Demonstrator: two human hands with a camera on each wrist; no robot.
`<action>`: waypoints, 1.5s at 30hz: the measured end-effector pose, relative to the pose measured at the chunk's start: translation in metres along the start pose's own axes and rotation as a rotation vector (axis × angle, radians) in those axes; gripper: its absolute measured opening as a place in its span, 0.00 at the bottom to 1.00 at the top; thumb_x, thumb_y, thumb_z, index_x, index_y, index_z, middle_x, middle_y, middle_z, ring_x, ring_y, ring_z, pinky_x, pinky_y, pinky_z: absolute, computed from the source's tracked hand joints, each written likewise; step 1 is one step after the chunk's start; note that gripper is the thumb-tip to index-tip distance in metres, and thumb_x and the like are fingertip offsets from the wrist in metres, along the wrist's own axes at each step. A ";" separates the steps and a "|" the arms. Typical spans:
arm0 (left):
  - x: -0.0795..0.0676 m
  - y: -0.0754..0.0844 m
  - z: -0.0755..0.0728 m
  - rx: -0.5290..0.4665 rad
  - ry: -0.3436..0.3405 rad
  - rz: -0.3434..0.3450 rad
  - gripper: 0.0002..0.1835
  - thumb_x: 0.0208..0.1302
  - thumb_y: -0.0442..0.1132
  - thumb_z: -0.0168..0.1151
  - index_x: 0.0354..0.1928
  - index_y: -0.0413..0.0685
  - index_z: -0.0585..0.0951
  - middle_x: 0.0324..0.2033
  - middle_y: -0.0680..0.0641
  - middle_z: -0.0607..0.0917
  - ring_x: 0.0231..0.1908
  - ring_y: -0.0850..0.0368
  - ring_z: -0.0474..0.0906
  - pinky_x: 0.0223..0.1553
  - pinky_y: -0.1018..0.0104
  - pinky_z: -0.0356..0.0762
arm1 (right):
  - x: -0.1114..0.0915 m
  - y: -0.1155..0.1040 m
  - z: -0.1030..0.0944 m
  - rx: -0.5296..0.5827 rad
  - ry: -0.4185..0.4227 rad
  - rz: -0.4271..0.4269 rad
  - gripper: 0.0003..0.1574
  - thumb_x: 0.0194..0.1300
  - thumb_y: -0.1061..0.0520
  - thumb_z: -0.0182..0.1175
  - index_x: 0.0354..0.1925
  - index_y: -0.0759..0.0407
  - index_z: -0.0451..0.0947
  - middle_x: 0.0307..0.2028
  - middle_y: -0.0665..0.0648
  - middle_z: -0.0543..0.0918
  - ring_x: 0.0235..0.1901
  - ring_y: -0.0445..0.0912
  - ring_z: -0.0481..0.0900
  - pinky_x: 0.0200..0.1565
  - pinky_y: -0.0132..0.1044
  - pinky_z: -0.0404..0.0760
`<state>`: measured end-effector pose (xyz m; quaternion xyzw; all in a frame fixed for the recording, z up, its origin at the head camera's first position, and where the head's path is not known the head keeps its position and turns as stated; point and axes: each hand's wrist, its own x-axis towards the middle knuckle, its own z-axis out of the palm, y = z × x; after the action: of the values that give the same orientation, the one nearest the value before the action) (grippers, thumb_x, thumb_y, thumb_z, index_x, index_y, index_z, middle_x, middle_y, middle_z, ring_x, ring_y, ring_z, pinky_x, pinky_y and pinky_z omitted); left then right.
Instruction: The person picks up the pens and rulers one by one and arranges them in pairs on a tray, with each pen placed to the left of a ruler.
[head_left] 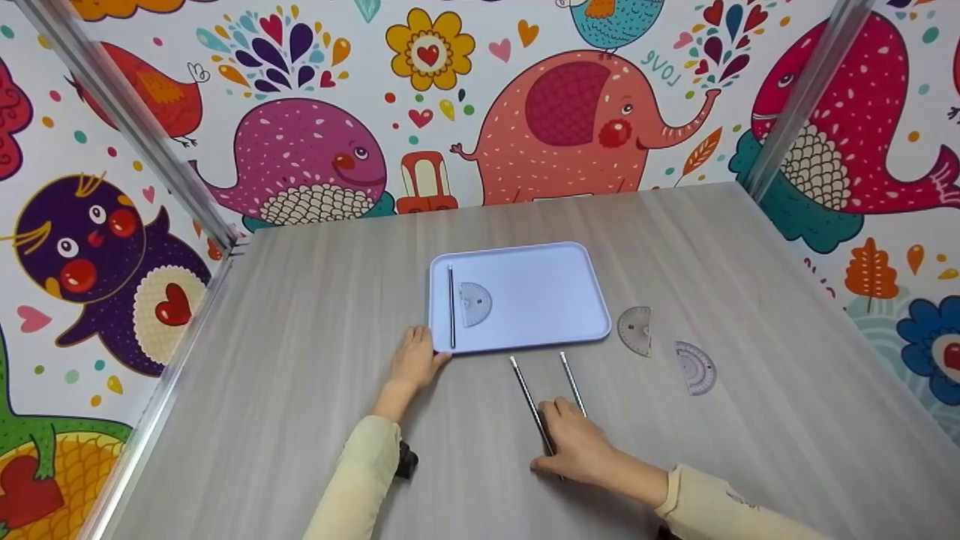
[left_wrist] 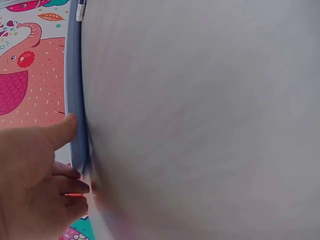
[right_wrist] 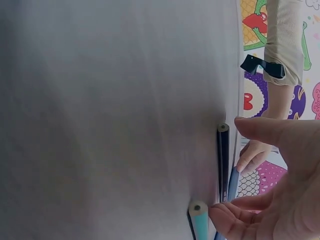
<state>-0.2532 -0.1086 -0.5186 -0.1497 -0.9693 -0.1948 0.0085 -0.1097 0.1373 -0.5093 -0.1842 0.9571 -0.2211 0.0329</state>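
At the near left corner of the pale blue tray (head_left: 525, 346), my left hand (head_left: 414, 361) grips the corner between thumb and fingers. A dark pencil (head_left: 451, 307) and a clear protractor (head_left: 475, 304) lie in the tray's left part. My right hand (head_left: 577, 442) is low over a second dark pencil (head_left: 529, 397) on the table. In the right wrist view its thumb and fingers stand apart, the thumb near the end of this dark pencil (right_wrist: 223, 160). Beside the fingertips lies a teal pencil (right_wrist: 200, 222), its far part showing in the head view.
Right of the tray, two clear protractors lie on the wood-grain table (head_left: 315, 390): one protractor (head_left: 637, 331) close to the tray, another protractor (head_left: 696, 368) farther right. Walls with cartoon animals and metal posts (head_left: 135, 127) bound the table at the back and sides.
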 end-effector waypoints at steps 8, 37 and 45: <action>0.001 0.000 0.000 -0.015 -0.005 -0.008 0.32 0.60 0.43 0.59 0.56 0.21 0.65 0.54 0.27 0.69 0.59 0.37 0.60 0.62 0.52 0.57 | -0.001 -0.001 0.002 0.050 -0.023 -0.010 0.45 0.37 0.51 0.74 0.49 0.75 0.67 0.37 0.61 0.70 0.36 0.52 0.71 0.36 0.47 0.76; -0.001 0.001 -0.001 -0.012 -0.065 -0.051 0.34 0.62 0.44 0.56 0.59 0.21 0.61 0.59 0.26 0.64 0.63 0.36 0.55 0.65 0.51 0.51 | 0.005 0.005 -0.006 0.407 -0.140 -0.060 0.30 0.41 0.73 0.55 0.48 0.79 0.66 0.28 0.54 0.72 0.29 0.42 0.67 0.31 0.34 0.71; -0.002 0.002 -0.002 -0.003 -0.061 -0.035 0.34 0.62 0.44 0.56 0.58 0.20 0.61 0.58 0.25 0.64 0.62 0.35 0.55 0.65 0.51 0.52 | 0.009 0.013 -0.012 0.787 -0.259 0.096 0.32 0.42 0.72 0.53 0.50 0.80 0.63 0.25 0.51 0.68 0.25 0.40 0.64 0.24 0.26 0.64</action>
<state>-0.2512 -0.1083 -0.5160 -0.1385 -0.9713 -0.1917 -0.0245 -0.1242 0.1500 -0.5037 -0.1388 0.7952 -0.5431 0.2311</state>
